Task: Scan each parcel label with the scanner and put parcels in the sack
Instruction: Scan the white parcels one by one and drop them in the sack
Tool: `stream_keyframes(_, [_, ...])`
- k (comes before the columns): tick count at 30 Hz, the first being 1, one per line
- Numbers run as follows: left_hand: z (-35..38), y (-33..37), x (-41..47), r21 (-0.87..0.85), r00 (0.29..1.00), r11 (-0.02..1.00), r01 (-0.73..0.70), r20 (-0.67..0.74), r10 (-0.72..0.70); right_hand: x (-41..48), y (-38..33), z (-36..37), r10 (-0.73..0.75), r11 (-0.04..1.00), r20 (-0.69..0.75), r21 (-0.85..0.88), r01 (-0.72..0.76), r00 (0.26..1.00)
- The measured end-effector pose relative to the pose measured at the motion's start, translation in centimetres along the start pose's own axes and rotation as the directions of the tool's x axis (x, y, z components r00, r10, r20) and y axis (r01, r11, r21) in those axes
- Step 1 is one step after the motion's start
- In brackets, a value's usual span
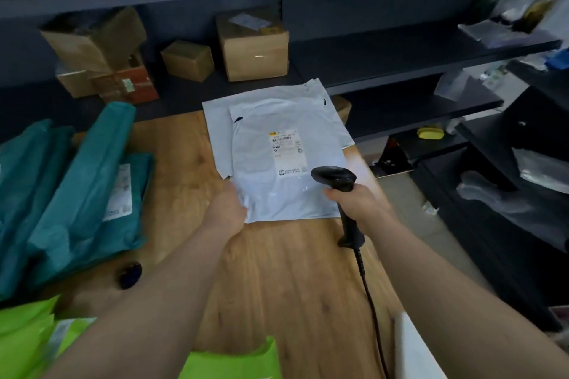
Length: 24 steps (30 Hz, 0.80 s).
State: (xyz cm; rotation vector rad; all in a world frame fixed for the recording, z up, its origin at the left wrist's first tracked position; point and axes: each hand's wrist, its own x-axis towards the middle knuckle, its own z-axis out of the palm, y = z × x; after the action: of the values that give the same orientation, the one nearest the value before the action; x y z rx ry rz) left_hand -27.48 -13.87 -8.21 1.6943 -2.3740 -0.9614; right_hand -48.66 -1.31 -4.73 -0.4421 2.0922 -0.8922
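Toward the far edge of the counter [286, 271] we have a larger white mailer [215, 114] overhanging that edge, and the white parcel [261, 169] lying on top of it. Our left hand [226, 209] pinches this parcel's near left corner. Our right hand [357, 203] is wrapped round the handle of the scanner [334, 177], whose head hovers just over the parcel, near the label [286, 151].

To scan well, we judge, we should press the crinkled film flat and tip the head at the barcode near the label's top.

Teal parcels [77, 194] crowd the left edge and green bags [24, 326] the near left corner. The cable [369, 295] trails to the near edge, and a small black object [131, 274] lies beside the teal pile. None blocks the scan. We cannot tell where the sack is.
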Motion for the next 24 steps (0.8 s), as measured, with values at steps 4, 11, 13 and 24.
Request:
stream_keyframes(4, [-0.3,0.4,-1.1,-0.083,0.999,0.995,-0.046,-0.021,0.045,0.0,0.4,-0.1,-0.003,0.998,0.079,0.057,-0.001,0.997])
stream_keyframes(11, [-2.0,-2.1,-4.9,0.298,0.916,0.948,-0.117,0.402,-0.013,-1.6,0.4,-0.6,-0.015,0.997,0.161,0.077,0.003,0.987])
stream_keyframes(13, [-2.4,-2.5,-5.2,0.276,0.916,0.96,-0.053,0.397,-0.063,-2.0,0.3,-0.1,-0.005,0.998,0.201,0.056,-0.006,0.98])
stream_keyframes(24, [-0.6,-2.2,-0.9,-0.539,0.969,0.81,0.232,0.055,-0.241,-1.8,2.0,1.9,0.019,0.999,0.192,0.031,-0.026,0.981])
